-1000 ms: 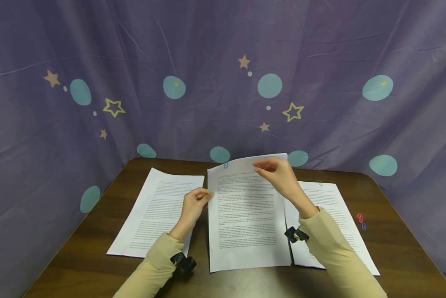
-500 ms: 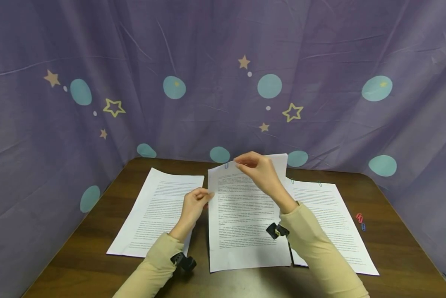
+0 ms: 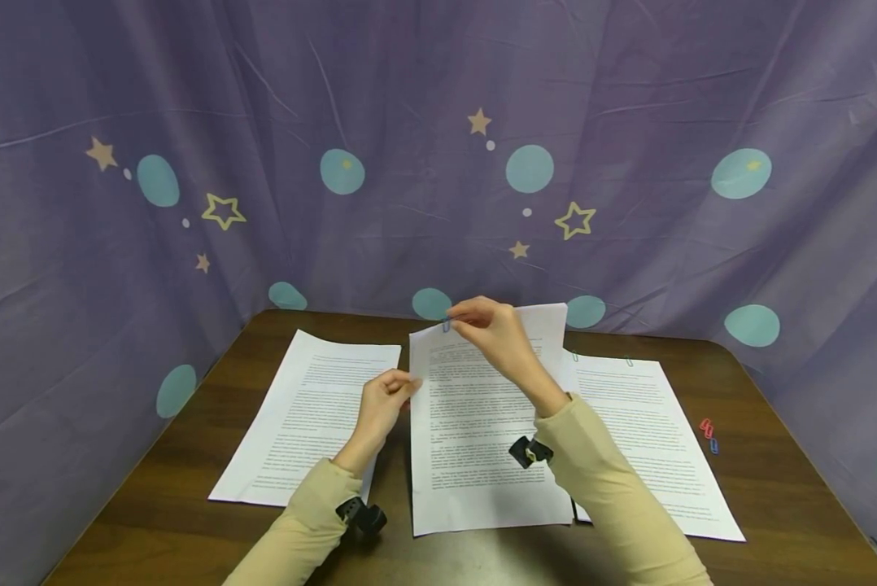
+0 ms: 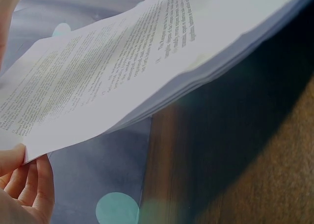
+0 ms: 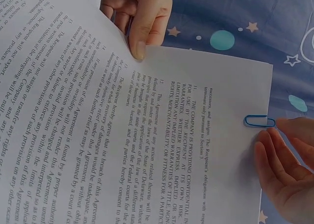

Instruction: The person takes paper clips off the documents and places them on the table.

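Right hand [image 3: 499, 332] pinching blue paperclip [image 5: 257, 116], sheets [image 3: 482, 439] partly inside.

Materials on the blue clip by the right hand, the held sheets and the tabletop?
Blue clip: smooth bent wire, maybe plastic-coated metal; even colour. Held sheets: matt white printed paper; thin layered edges, gentle bend. Tabletop: brown wood or wood-look laminate; grain streaks, soft sheen.

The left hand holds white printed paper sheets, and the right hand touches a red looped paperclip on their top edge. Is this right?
No: the paperclip that the right hand touches is blue, not red, as the right wrist view shows.
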`<action>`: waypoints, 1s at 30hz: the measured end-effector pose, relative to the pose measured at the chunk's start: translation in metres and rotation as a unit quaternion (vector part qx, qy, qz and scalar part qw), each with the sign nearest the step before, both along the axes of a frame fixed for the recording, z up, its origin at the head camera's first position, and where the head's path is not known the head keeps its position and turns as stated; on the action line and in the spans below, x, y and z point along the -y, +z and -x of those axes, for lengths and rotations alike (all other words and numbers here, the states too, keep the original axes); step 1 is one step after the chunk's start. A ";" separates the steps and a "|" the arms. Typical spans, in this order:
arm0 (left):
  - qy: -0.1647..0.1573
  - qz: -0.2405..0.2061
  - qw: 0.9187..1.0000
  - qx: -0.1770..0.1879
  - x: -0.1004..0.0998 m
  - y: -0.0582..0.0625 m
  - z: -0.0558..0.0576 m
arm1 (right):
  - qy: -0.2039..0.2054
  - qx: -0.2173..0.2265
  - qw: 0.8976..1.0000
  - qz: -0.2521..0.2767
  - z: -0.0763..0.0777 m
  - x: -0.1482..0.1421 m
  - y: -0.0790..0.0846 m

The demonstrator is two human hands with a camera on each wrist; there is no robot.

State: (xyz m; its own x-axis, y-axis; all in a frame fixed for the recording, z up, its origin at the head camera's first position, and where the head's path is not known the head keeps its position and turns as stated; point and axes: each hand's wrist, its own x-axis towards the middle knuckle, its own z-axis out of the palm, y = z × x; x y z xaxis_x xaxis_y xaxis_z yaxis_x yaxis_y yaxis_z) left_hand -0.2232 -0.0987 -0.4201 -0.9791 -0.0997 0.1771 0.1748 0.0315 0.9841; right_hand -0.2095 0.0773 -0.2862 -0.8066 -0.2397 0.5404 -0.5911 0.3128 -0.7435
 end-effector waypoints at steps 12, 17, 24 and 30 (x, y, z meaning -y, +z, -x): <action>-0.001 0.022 1.000 -0.008 -0.001 0.000 -0.001 | -0.002 0.000 1.000 0.000 -0.004 0.003 0.003; -0.008 0.017 1.000 -0.001 -0.001 0.000 -0.001 | -0.009 -0.010 1.000 -0.004 -0.003 0.003 0.002; -0.015 0.028 0.999 -0.004 -0.004 0.018 -0.013 | -0.005 -0.018 1.000 0.011 0.020 -0.002 -0.022; -0.012 0.028 1.000 0.003 -0.003 0.017 -0.012 | 0.004 -0.041 0.998 0.042 0.024 -0.005 -0.028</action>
State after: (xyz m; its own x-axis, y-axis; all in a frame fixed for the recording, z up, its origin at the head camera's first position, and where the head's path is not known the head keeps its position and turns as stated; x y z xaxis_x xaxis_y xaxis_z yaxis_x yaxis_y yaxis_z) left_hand -0.2109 -0.0955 -0.4032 -0.9821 -0.0661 0.1763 0.1708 0.0818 0.9819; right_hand -0.2338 0.0821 -0.3138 -0.7567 -0.1978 0.6232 -0.6537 0.2463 -0.7156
